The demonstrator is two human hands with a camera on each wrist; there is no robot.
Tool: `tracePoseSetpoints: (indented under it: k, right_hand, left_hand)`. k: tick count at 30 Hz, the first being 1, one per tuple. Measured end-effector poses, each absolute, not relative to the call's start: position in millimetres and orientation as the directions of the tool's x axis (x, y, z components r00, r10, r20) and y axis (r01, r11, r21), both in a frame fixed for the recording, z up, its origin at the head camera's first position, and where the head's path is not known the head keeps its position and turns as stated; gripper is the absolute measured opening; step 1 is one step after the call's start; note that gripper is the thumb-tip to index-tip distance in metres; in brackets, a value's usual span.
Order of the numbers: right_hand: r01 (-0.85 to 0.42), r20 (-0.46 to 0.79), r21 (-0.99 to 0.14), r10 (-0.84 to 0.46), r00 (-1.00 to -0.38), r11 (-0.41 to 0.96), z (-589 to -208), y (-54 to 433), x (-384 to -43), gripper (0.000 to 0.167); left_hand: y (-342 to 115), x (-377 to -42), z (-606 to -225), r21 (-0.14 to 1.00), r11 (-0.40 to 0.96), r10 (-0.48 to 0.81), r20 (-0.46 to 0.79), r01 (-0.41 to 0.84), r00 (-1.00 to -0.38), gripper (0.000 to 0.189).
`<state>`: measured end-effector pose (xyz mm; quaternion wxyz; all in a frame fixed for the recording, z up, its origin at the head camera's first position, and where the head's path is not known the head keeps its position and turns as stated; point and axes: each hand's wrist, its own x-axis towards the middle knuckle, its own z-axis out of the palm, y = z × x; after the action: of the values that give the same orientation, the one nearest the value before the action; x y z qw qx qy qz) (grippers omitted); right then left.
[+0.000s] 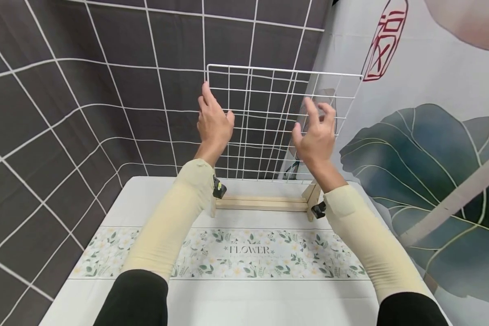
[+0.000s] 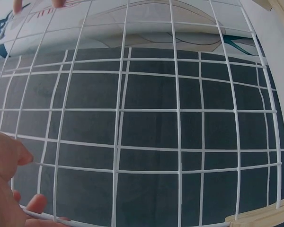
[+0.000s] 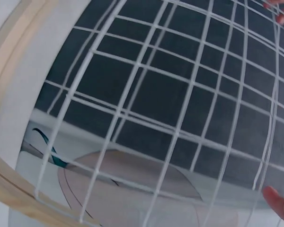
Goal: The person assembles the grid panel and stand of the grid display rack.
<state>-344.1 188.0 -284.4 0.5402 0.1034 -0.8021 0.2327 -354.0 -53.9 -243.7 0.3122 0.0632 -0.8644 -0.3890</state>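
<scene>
A white wire grid panel stands upright at the far side of the table, leaning slightly back. Its lower edge meets a pale wooden stand. At the panel's left edge my left hand touches the wire, fingers extended and thumb apart. The left wrist view shows fingertips by that edge wire. My right hand is near the panel's right side, its fingers spread and loosely bent, with nothing pinched between them. Whether it touches the wire cannot be told.
The white table carries a floral printed strip reading FLOWER. Behind it hangs a dark cloth with white grid lines. A pale curtain with leaf prints hangs at the right.
</scene>
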Motion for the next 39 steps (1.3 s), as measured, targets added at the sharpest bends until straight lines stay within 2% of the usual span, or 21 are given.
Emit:
tracePoseSetpoints:
  k: [3, 7, 9, 15, 19, 24, 39]
  right_hand:
    - [-0.381, 0.906, -0.318, 0.16, -0.391, 0.868, -275.7, 198.3, -342.6, 0.061]
    - [-0.302, 0.866, -0.397, 0.245, -0.436, 0.867, -263.9, 213.1, -340.6, 0.071]
    - [-0.252, 0.823, -0.447, 0.286, -0.49, 0.858, -257.9, 219.8, -339.3, 0.079]
    - [-0.125, 0.605, -0.614, 0.362, -0.709, 0.78, -240.5, 232.3, -337.6, 0.104]
    - [-0.081, 0.51, -0.643, 0.347, -0.787, 0.761, -234.2, 234.4, -338.5, 0.112]
    - [-0.049, 0.475, -0.649, 0.355, -0.805, 0.759, -234.0, 237.0, -339.8, 0.115]
    - [-0.067, 0.493, -0.66, 0.363, -0.79, 0.749, -245.1, 241.5, -339.4, 0.113]
  left_hand:
    - [-54.1, -353.9, -244.1, 0.716, 0.686, -0.359, 0.489, 0.131, -0.795, 0.091]
    - [-55.0, -353.6, -244.0, 0.719, 0.682, -0.36, 0.489, 0.133, -0.795, 0.091]
    - [-55.5, -353.7, -243.9, 0.72, 0.68, -0.359, 0.49, 0.137, -0.794, 0.091]
    - [-56.9, -354.3, -243.9, 0.718, 0.681, -0.357, 0.499, 0.145, -0.79, 0.09]
    - [-56.7, -354.1, -243.9, 0.717, 0.682, -0.353, 0.497, 0.146, -0.793, 0.09]
    - [-55.6, -353.4, -244.7, 0.726, 0.673, -0.351, 0.486, 0.145, -0.8, 0.09]
    - [-55.8, -353.1, -251.7, 0.726, 0.669, -0.329, 0.483, 0.16, -0.811, 0.089]
